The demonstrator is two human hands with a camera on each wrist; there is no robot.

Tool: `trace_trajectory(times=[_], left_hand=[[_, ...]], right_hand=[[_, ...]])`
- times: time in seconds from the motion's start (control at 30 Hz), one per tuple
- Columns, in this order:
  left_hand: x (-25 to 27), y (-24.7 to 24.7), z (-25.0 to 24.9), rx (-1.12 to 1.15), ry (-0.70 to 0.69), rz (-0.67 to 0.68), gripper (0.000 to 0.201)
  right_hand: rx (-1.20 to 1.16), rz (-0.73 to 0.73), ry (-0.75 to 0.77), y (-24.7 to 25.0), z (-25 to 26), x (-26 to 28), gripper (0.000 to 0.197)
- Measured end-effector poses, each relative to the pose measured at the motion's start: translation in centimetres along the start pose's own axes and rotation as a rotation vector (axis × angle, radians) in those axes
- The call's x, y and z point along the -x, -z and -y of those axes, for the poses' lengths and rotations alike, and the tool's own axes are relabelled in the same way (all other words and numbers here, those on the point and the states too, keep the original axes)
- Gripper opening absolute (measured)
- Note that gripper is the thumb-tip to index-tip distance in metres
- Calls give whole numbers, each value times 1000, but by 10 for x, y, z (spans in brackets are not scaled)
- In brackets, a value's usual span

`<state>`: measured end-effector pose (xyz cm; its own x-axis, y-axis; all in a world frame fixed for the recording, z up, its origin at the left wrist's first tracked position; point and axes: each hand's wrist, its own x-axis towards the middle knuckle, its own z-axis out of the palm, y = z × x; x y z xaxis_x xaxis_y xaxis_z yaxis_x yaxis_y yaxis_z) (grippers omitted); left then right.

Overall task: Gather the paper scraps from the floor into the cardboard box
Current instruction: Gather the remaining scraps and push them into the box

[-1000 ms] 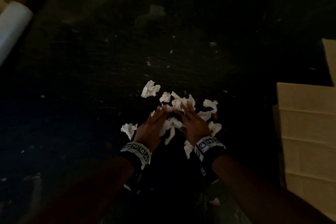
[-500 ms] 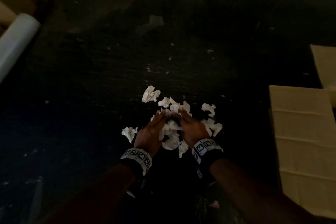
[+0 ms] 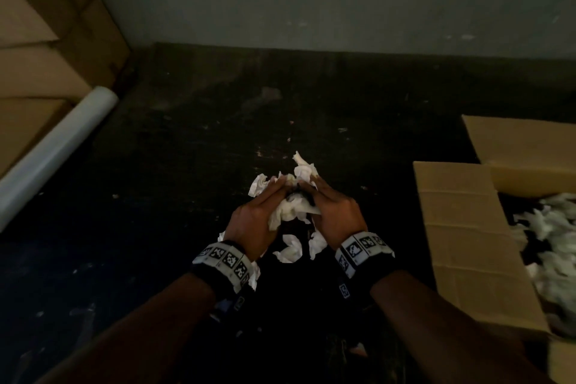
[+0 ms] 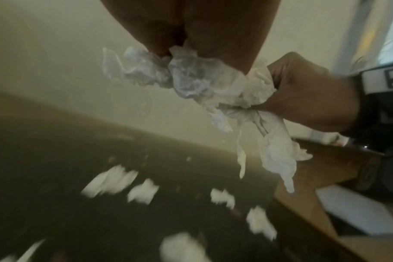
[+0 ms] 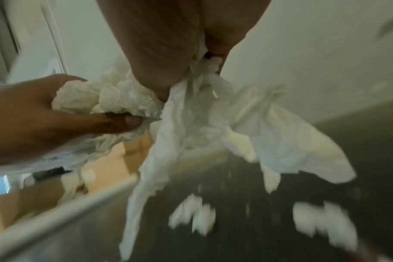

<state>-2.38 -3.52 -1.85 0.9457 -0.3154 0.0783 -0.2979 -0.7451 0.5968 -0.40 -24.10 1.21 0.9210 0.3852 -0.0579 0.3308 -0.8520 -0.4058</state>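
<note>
1. Head view: a bunch of crumpled paper scraps (image 3: 293, 210) is held up off the floor (image 3: 187, 165), squeezed between the left hand (image 3: 252, 221) and the right hand (image 3: 338, 218).
2. Fingers of both hands are curled around the wad, and loose ends are left dangling underneath.
3. A few scraps are seen lying on the floor right below the hands.
4. Off to the right, the open cardboard box (image 3: 461, 243) is parked on the floor, already loaded with white scraps.
5. On the left, a white roll (image 3: 56, 146) is leaned by stacked boxes (image 3: 37, 65).
</note>
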Motion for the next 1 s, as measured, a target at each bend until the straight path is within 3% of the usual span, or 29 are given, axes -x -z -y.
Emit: trace_trajectory(times=[0.2, 0.4, 0.57, 0.73, 0.9, 0.97, 1.0], left_hand=[[-35, 22, -77, -61, -140, -79, 77], [-80, 6, -185, -20, -308, -163, 70], [-114, -40, -274, 51, -392, -77, 67], [-137, -107, -349, 70, -431, 30, 70], [-157, -178, -394, 87, -415, 135, 61], [-166, -202, -404, 75, -363, 181, 64], [-170, -211, -408, 46, -317, 237, 75]], right_hand=[[39, -243, -15, 64, -21, 25, 60], [90, -421, -83, 149, -76, 75, 57], [200, -481, -165, 204, -140, 138, 51], [171, -374, -384, 237, -205, 204, 42], [140, -260, -560, 230, -291, 237, 40], [125, -179, -550, 228, -318, 244, 49], [140, -114, -534, 227, -331, 245, 58]])
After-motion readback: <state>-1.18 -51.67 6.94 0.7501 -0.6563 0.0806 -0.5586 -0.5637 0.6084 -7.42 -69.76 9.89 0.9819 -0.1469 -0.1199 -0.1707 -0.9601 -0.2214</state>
